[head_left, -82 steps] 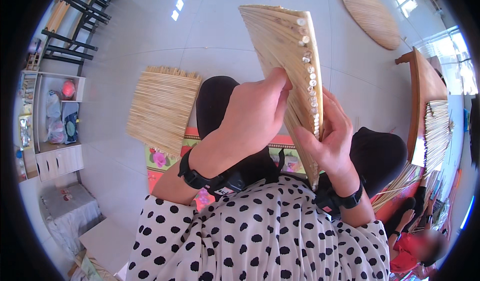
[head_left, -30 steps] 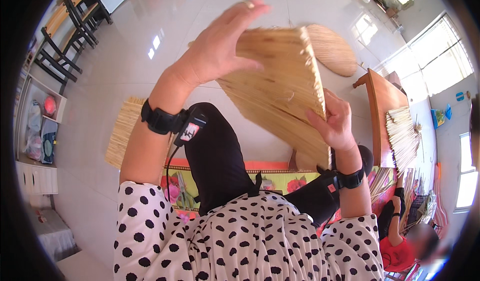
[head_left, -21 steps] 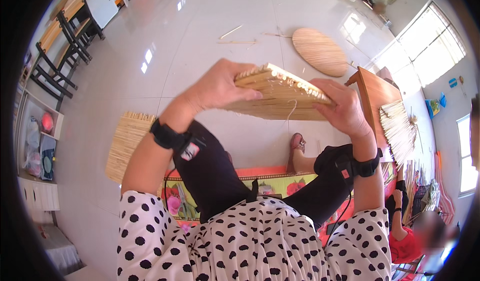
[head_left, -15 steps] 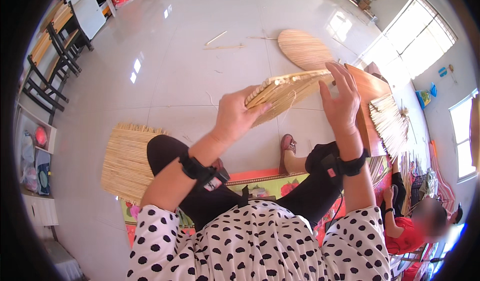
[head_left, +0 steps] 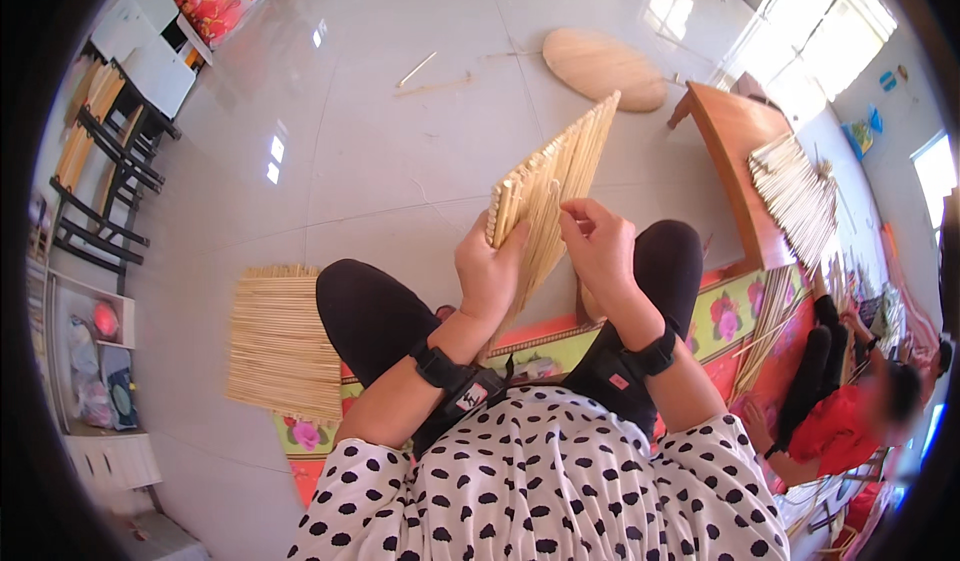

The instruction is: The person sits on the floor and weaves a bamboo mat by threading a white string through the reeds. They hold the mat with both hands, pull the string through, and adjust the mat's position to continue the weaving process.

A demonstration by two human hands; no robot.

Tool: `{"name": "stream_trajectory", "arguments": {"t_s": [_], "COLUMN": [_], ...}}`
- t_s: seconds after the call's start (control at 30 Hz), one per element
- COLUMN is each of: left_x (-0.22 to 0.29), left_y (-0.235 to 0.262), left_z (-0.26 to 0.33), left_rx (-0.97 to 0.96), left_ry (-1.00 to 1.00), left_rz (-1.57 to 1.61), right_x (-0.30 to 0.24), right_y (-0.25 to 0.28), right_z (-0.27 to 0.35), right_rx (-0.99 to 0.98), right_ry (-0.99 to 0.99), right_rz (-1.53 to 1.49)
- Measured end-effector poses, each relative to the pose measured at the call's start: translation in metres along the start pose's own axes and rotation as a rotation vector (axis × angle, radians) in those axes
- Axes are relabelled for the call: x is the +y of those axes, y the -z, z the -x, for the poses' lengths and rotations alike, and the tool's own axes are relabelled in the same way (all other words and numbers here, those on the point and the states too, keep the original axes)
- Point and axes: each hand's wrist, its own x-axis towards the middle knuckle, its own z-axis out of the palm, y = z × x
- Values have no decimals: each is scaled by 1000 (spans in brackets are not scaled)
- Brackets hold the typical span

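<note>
The stalk panel point(head_left: 566, 166) stands on edge in front of the person, between the knees point(head_left: 668, 249); its row of cut ends slants from the left hand point(head_left: 484, 273) up and away to the right. The left hand grips the near corner — thumb on the right-facing side, fingers behind. The right hand point(head_left: 603, 249) is just beside that face, near a pale thread point(head_left: 554, 193), thumb and forefinger curled toward each other — whether they pinch the thread cannot be told.
</note>
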Motion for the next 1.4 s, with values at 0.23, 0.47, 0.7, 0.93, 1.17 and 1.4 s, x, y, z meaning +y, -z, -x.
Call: {"name": "stream_trajectory", "arguments": {"t_s": [0.23,0.47,0.7,0.93,1.17,1.4], "left_x": [-9,-8,-7,-5,-5,-6], "left_y": [12,9,6,4,3,2], "left_z": [7,15,23,22,27,31], "left_rx": [-12,12,5,42,45,28], "left_ry": [20,24,63,69,69,55], "left_rz": [93,107,144,143,148,88], "right_x": [26,16,24,30,22,3], "right_y": [-50,-66,-67,-60,-47,-31], "right_z": [-4,0,-5,3,6,4], "right_rx": [99,209,204,113,100,193], "right_ry": [-194,-221,-28,57,-105,-147], "right_rz": [-168,-359,-116,-21,-91,-155]}}
